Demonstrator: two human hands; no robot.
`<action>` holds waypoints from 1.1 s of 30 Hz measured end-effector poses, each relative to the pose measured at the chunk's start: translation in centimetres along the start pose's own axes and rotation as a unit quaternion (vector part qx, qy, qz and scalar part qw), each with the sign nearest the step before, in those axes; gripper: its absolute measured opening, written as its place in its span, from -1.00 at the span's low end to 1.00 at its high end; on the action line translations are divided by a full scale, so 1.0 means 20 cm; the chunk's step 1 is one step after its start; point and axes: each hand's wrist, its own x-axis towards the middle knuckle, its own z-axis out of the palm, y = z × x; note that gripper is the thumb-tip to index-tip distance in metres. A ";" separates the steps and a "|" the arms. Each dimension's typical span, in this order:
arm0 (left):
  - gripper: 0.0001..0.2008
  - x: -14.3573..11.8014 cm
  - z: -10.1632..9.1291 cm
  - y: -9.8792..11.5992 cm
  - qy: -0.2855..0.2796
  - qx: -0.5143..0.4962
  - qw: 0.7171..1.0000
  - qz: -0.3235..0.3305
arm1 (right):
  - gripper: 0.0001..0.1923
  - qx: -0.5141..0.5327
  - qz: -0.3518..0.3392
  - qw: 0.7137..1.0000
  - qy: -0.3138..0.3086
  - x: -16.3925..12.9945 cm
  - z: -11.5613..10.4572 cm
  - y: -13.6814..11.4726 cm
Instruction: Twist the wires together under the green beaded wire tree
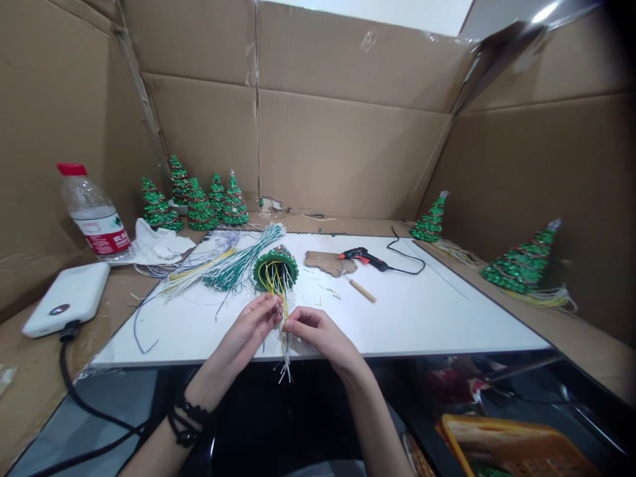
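A small green Christmas tree ornament (260, 279) lies on its side on the white board, its hollow base facing me. Yellow and white wires (276, 281) run out of that opening and hang past the board's front edge. My left hand (256, 324) pinches some of these wires just below the base. Close beside it, my right hand (318, 329) has thumb and forefinger closed on the same wires. A bundle of green and white wires (231, 270) lies behind and left of the ornament.
A glue gun (365, 257) rests by torn cardboard (322, 262), near a wooden-handled tool (362, 291). Several finished trees (201, 205) stand back left; two more trees (527, 258) sit right. A bottle (99, 222) and white power bank (69, 298) are left; an orange basket (517, 430) is below right.
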 end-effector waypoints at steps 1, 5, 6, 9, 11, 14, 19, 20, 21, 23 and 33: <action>-0.89 0.00 0.00 0.00 -0.001 -0.001 1.000 0.000 | -0.74 0.009 0.003 1.000 0.002 0.00 0.00 0.00; -0.91 0.00 0.00 0.00 -0.007 -0.002 1.000 0.005 | -0.73 0.027 -0.004 1.000 0.001 0.00 0.02 0.00; -0.91 0.00 -0.01 0.00 -0.008 0.000 1.000 0.005 | -0.73 0.030 -0.005 1.000 -0.001 0.00 0.02 0.00; -0.91 0.00 0.00 0.00 -0.013 0.011 1.000 0.006 | -0.74 0.036 -0.008 0.999 -0.016 0.00 0.02 0.01; -0.91 0.00 0.00 0.00 -0.015 0.017 1.000 0.008 | -0.74 0.043 -0.011 0.998 -0.033 -0.01 0.01 0.01; -0.93 -0.01 0.01 0.01 -0.017 0.019 1.000 0.008 | -0.74 0.045 -0.015 0.998 -0.049 -0.02 0.01 0.01; -0.92 -0.01 0.01 0.01 0.003 0.018 1.000 -0.004 | -0.73 0.044 -0.021 0.998 -0.037 -0.01 0.00 0.01; -0.92 -0.01 0.01 0.01 0.010 0.018 1.000 -0.007 | -0.73 0.050 -0.020 0.998 -0.037 -0.01 0.00 0.01; -0.92 -0.01 0.02 0.01 0.016 0.017 1.000 -0.007 | -0.74 0.056 -0.019 0.998 -0.038 -0.01 -0.01 0.01; -0.91 -0.02 0.02 0.01 0.021 0.017 1.000 -0.006 | -0.75 0.064 -0.016 0.997 -0.040 -0.01 -0.01 0.02; -0.89 -0.02 0.01 0.00 0.012 0.016 1.000 0.001 | -0.75 0.071 -0.021 0.996 -0.048 0.00 -0.02 0.02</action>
